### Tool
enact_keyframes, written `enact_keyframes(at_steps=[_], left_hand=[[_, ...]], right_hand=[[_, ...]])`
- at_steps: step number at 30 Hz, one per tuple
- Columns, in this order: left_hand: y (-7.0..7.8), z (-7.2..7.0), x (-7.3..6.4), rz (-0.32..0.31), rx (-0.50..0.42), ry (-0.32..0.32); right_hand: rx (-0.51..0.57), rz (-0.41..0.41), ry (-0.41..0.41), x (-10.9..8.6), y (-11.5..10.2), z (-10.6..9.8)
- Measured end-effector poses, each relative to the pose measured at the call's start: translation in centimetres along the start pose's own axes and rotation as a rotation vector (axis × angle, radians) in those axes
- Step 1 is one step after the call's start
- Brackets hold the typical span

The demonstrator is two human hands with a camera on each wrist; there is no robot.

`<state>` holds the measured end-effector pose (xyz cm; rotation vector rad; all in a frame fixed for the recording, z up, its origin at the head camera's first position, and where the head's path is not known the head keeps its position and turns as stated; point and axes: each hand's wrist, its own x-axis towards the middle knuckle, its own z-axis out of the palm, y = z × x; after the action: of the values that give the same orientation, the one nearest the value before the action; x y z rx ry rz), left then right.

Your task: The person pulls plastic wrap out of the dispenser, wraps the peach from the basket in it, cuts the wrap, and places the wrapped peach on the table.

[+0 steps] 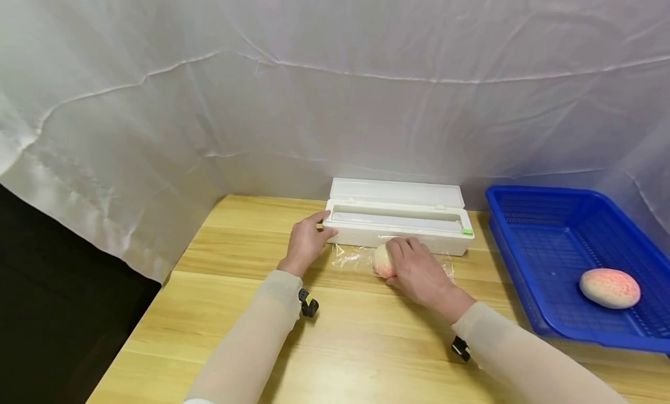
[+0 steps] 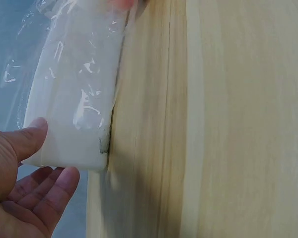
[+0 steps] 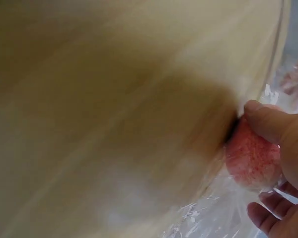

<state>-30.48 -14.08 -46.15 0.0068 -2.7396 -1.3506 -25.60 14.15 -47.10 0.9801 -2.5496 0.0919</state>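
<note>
A white cling film dispenser (image 1: 403, 235) stands at the back of the table with its lid raised and a roll inside. My left hand (image 1: 306, 241) holds its left end; in the left wrist view the thumb (image 2: 32, 139) lies on one face and the fingers bend round the end. Just in front of the dispenser, my right hand (image 1: 419, 270) grips a pink-and-cream peach (image 1: 384, 261). Clear cling film (image 1: 353, 257) spreads around the peach along the dispenser's front. In the right wrist view the peach's red side (image 3: 253, 156) shows between thumb and fingers.
On the right is a blue plastic basket (image 1: 544, 328) with a second peach (image 1: 609, 288) in it. A pale curtain (image 1: 335, 119) hangs behind the wooden table (image 1: 335, 346). A green slider (image 1: 467, 232) sits at the dispenser's right end.
</note>
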Motion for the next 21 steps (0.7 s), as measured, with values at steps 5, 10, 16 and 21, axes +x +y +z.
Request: enact_keyframes(at_steps=[5, 10, 16, 21], left_hand=[[0.2, -0.3, 0.0, 0.003, -0.003, -0.021], [0.3, -0.6, -0.2, -0.001, -0.044, -0.044], [0.0, -1.1, -0.8, -0.034, -0.084, -0.096], [-0.4, -2.4, -1.5, -0.097, -0.109, -0.23]], right_hand=[[0.072, 0.005, -0.065, 0.6, 0.3, -0.8], [0.248, 0.053, -0.237, 1.7, 0.2, -2.2], [0.46, 0.13, -0.452, 3.1, 0.4, -3.2], [0.654, 0.148, -0.619, 3.8, 1.1, -3.4]])
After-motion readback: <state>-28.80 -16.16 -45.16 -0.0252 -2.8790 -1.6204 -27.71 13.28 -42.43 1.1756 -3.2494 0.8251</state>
